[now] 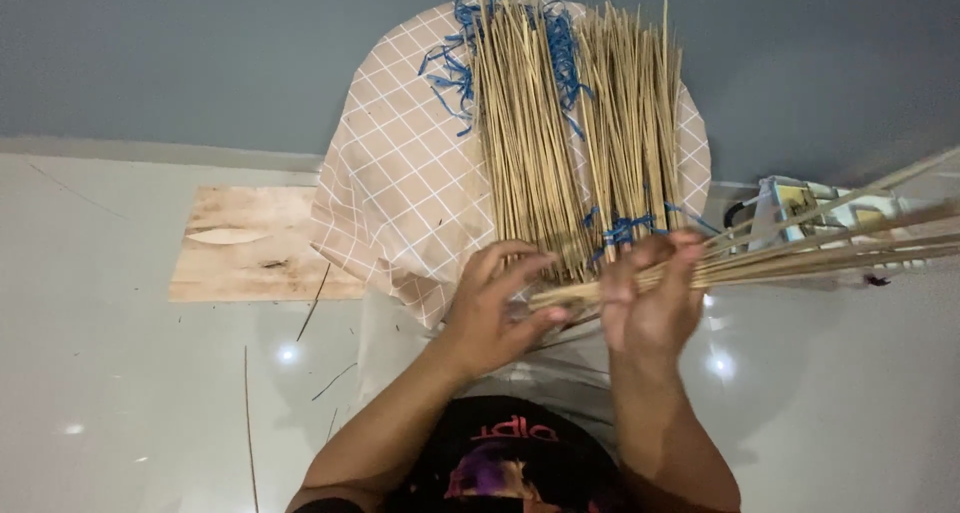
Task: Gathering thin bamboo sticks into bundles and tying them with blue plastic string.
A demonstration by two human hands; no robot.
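Observation:
My right hand (652,295) grips a small bunch of thin bamboo sticks (820,245) that runs sideways to the right edge of the view. My left hand (493,305) touches the near end of that bunch with spread fingers. Just beyond both hands lies a large pile of the same pale sticks (575,133), fanned lengthwise and tied with frayed blue string (460,53). The pile rests on a round surface covered by a beige cloth with a white grid (395,188).
A bare wooden board (245,243) lies on the glossy white floor to the left. A few loose sticks (247,423) are scattered on the floor. A small light-coloured box-like object (790,203) sits at the right behind the held sticks. A grey wall stands behind.

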